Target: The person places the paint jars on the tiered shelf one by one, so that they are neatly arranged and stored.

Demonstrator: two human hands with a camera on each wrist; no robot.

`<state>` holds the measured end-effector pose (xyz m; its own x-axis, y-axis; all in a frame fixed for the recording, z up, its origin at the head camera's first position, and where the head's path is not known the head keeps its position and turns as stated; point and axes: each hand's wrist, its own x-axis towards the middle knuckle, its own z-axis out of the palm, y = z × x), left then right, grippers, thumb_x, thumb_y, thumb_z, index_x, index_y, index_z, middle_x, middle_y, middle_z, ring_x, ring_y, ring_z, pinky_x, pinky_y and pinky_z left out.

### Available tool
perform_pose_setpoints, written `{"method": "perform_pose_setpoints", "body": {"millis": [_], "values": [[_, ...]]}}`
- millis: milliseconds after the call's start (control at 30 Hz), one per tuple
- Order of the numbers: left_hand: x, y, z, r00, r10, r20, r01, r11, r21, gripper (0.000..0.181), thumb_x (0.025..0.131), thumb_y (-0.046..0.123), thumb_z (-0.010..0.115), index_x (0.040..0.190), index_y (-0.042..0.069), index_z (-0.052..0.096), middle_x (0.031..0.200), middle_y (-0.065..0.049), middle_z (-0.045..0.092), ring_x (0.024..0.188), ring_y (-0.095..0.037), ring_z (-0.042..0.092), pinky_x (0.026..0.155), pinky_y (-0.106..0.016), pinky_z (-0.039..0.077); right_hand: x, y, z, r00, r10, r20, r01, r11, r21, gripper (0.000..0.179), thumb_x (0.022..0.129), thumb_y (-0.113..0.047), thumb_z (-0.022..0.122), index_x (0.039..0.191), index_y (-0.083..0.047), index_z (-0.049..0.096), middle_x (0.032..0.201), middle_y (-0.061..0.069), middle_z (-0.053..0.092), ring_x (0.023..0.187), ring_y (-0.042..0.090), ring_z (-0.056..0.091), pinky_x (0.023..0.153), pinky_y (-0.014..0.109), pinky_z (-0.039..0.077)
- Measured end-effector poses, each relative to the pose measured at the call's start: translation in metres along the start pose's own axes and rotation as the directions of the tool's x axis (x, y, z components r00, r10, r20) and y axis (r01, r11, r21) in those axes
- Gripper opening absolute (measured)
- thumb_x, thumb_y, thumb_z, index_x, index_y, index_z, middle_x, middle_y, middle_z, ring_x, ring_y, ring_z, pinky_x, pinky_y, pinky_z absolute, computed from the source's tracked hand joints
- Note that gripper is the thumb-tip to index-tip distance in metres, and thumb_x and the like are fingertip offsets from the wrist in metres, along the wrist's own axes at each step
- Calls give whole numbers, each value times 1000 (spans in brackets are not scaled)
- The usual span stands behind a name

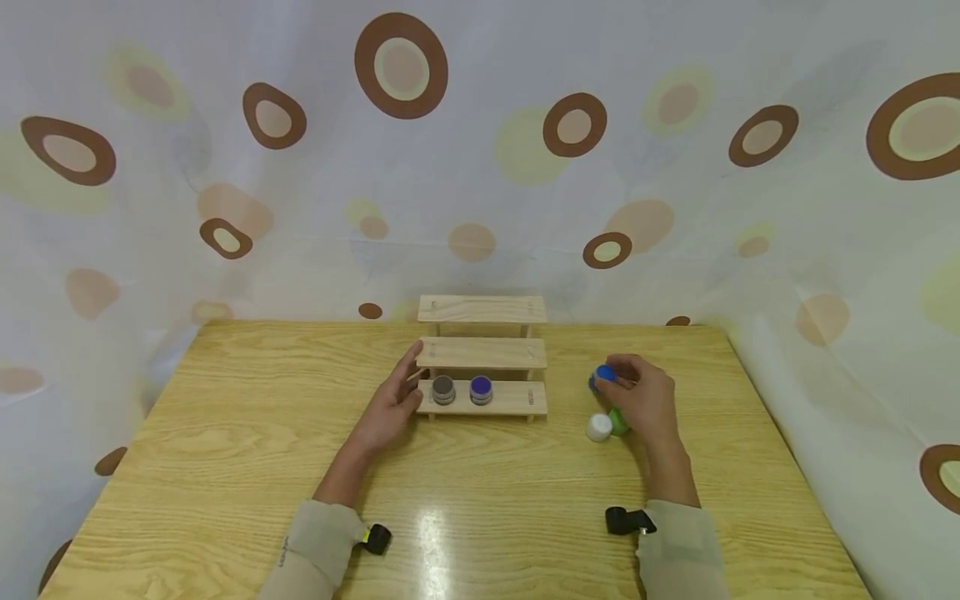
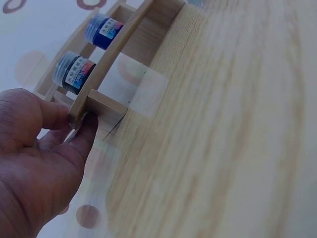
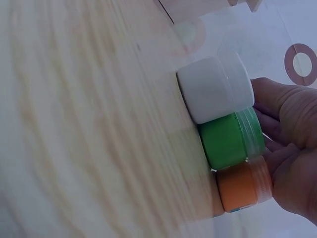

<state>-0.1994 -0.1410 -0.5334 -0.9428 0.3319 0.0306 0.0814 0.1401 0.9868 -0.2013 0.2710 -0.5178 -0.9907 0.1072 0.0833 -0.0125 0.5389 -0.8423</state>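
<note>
A three-step wooden rack (image 1: 481, 353) stands on the table. My left hand (image 1: 386, 414) grips the left end of its lowest step, thumb above and a finger beneath in the left wrist view. On that step sit a dark paint jar (image 2: 74, 73) and a dark blue paint jar (image 2: 104, 31), both lidded. Right of the rack, my right hand (image 1: 647, 402) pinches a bright blue paint jar (image 1: 602, 377) between thumb and fingers. Close by that hand, white (image 3: 216, 88), green (image 3: 225, 141) and orange (image 3: 238, 186) jars stand in a row; the hand hides the orange one in the head view.
The rack's middle step (image 1: 481, 353) and top step (image 1: 482, 309) rise toward the back. Behind the wooden table (image 1: 480, 500) hangs a patterned cloth (image 1: 472, 167), which also runs along both sides.
</note>
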Motion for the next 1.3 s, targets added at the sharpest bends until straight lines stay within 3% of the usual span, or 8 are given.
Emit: {"method": "perform_pose_setpoints", "body": {"millis": [300, 767, 867, 1033, 1300], "values": [[1, -2, -2, 1000, 14, 6, -14, 1000, -6, 76, 110, -6, 41, 172, 28, 13, 171, -22, 21, 156, -41, 32, 122, -56, 35, 2, -10, -5, 998, -51, -25, 51, 998, 25, 42, 98, -15, 78, 135, 2, 67, 127, 22, 70, 119, 37, 70, 85, 6, 52], [-1, -4, -2, 1000, 13, 5, -13, 1000, 6, 77, 110, -6, 42, 172, 29, 13, 171, -22, 20, 156, -42, 31, 124, -55, 33, -12, -58, -9, 984, -178, -17, 178, 984, -14, 39, 95, -12, 81, 131, 0, 69, 126, 18, 71, 119, 37, 70, 85, 8, 53], [-1, -5, -2, 1000, 8, 7, -8, 1000, 7, 77, 110, -6, 42, 172, 29, 13, 171, -23, 20, 156, -42, 30, 124, -55, 33, -16, -69, -6, 983, -181, 11, 181, 983, -30, 39, 96, -12, 81, 132, -1, 69, 127, 18, 71, 119, 37, 70, 88, 15, 57], [0, -6, -2, 1000, 20, 10, -20, 1000, 1, 78, 110, -7, 41, 172, 29, 13, 171, -22, 20, 156, -42, 31, 124, -55, 33, -18, -82, 5, 977, -209, 50, 212, 975, -59, 39, 95, -11, 81, 131, -2, 70, 127, 16, 72, 118, 34, 71, 96, 38, 60], [1, -5, -3, 999, 32, 16, -32, 999, -8, 77, 109, -7, 42, 172, 28, 13, 172, -21, 19, 155, -42, 32, 123, -56, 34, -23, -94, 28, 960, -259, 109, 263, 965, -21, 37, 91, -5, 84, 127, -1, 72, 123, 14, 74, 112, 32, 72, 97, 48, 60]]}}
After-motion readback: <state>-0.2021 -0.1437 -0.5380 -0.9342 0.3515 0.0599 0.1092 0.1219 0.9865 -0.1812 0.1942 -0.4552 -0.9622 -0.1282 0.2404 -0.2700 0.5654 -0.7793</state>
